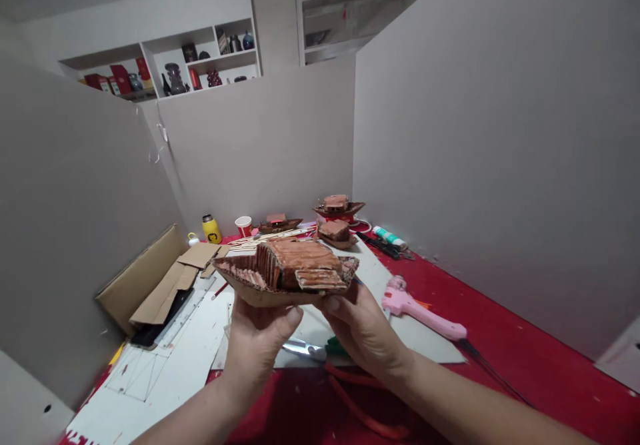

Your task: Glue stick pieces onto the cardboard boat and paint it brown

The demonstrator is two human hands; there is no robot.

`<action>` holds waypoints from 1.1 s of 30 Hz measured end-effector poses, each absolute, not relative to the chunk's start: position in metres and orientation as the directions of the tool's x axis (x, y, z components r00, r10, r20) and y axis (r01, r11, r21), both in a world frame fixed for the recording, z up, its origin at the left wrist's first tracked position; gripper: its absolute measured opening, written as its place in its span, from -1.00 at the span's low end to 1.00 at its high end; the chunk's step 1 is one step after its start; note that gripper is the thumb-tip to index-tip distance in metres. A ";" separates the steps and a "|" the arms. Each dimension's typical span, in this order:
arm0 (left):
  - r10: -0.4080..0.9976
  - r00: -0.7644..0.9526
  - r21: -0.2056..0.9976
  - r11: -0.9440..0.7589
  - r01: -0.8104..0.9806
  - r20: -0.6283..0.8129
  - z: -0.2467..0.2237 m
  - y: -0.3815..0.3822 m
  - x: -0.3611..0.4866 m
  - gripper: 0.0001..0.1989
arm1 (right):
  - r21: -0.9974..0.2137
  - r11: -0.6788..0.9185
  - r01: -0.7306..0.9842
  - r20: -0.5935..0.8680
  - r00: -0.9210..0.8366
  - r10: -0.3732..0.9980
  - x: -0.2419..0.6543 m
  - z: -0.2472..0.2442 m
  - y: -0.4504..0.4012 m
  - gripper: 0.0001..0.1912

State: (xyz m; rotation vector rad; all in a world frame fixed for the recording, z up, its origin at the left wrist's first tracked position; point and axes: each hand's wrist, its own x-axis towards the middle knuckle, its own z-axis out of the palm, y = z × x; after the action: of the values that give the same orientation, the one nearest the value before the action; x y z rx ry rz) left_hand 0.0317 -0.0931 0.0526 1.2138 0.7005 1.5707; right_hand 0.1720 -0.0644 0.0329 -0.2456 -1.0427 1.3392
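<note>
L hand point(263, 338) & R hand point(367, 328), each half closed, held the card boat point(300, 262) from below, over the bench point(450, 285). Soft, flat grip was best b/c card could bend.

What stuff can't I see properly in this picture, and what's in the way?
All in the head view:
Held boat: its underside faces away, partly covered by the left hand and right hand.
Scissors: blade tips behind the left hand; part of the handles behind the right.
Cord: its far end disappears behind the right forearm.
Yellow bottle: its print is too small.
</note>
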 end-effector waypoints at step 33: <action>0.930 0.201 0.905 -0.221 -0.363 0.308 0.038 -0.053 -0.011 -0.06 | -0.800 0.327 -0.503 0.429 -0.098 0.898 0.180 0.010 -0.032 -0.28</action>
State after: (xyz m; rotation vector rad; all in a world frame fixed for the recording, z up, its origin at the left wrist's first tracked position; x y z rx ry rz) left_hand -0.0109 -0.0530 0.0380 1.2499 0.6276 1.3481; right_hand 0.1797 -0.0321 0.0104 -0.4489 -1.1429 1.2434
